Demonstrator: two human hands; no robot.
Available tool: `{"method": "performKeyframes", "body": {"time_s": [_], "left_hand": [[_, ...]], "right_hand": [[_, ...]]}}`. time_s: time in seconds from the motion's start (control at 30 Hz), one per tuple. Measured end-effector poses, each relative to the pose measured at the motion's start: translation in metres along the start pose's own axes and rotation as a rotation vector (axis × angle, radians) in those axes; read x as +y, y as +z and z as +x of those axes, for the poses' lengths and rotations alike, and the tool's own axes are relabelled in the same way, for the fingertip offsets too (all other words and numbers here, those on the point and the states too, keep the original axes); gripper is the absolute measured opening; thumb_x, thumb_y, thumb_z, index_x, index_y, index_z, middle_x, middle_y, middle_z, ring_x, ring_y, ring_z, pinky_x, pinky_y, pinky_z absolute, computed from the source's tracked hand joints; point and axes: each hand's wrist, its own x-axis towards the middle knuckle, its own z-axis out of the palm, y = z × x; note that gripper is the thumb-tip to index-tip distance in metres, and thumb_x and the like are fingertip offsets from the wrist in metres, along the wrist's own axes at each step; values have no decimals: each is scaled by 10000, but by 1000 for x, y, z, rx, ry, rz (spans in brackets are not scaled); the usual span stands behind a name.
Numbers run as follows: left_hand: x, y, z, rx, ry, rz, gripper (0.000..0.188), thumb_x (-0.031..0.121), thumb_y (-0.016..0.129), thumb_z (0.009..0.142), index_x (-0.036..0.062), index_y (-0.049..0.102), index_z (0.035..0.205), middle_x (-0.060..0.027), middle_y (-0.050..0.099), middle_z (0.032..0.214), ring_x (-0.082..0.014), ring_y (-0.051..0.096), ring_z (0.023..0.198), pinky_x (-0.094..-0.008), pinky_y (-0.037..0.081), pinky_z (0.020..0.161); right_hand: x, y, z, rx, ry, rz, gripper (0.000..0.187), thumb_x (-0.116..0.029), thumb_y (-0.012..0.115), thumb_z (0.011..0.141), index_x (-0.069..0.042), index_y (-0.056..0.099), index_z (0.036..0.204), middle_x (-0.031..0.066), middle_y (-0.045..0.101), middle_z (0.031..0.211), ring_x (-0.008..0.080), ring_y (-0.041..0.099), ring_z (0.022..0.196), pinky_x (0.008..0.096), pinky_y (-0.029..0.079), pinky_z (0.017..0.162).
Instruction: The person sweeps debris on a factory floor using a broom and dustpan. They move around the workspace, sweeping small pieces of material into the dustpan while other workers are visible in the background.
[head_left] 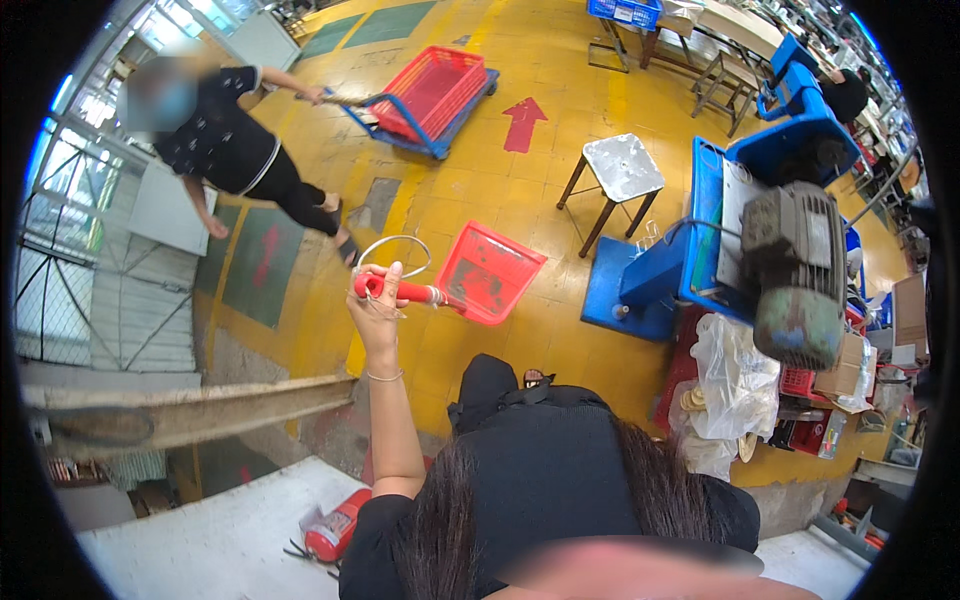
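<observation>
Black shirt (540, 465), dustpan (508, 266) edge clear of stool (622, 165)

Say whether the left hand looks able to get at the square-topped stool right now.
Probably not: the left hand grips the red dustpan by its handle, and the stool stands beyond the pan, seemingly too far without stepping closer.

Factory workshop with blue motorised machine (745, 235), floor arrow (523, 125)
</observation>
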Motion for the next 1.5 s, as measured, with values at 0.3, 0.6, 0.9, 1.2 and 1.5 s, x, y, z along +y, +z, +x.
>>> {"method": "performKeyframes", "body": {"time_s": [0.3, 0.6, 0.9, 1.2, 1.5], "left_hand": [[-49, 89, 247, -186, 39, -211, 161, 105, 670, 756, 83, 513, 784, 0, 529, 717, -81, 543, 571, -181, 396, 376], [-48, 177, 473, -366, 43, -186, 128, 68, 651, 762, 70, 525, 784, -21, 558, 712, -77, 550, 589, -171, 394, 353], [-87, 227, 685, -244, 112, -103, 128, 128, 644, 777, 64, 533, 784, -61, 565, 757, -138, 593, 657, -162, 399, 368], [-80, 283, 907, 31, 89, 77, 209, 221, 633, 787, 40, 531, 808, -111, 601, 725, -134, 590, 614, -175, 421, 353], [-150, 360, 1102, 149, -149, 75, 306, 340, 585, 815, 48, 512, 868, -63, 553, 744, -117, 535, 649, -205, 440, 450]], "right_hand": [[-191, 50, 124, -20, 248, 223, 115, -132, 586, 652, -22, 553, 659, 72, 538, 625, 194, 489, 551, 348, 396, 508], [-302, 132, 208, -99, 516, 625, 150, -123, 540, 664, -12, 592, 750, 88, 590, 685, 207, 537, 575, 346, 424, 526], [-493, 118, 309, 308, 723, 1367, 229, -154, 408, 756, -34, 519, 596, 127, 558, 618, 230, 468, 485, 342, 394, 490], [-704, 38, 463, 607, 586, 1479, 263, -187, 316, 828, -52, 468, 661, 88, 489, 570, 209, 469, 522, 319, 405, 516], [-828, -3, 577, 499, 519, 1390, 185, -132, 385, 785, -39, 491, 665, 79, 502, 569, 202, 484, 520, 313, 413, 514]]}}
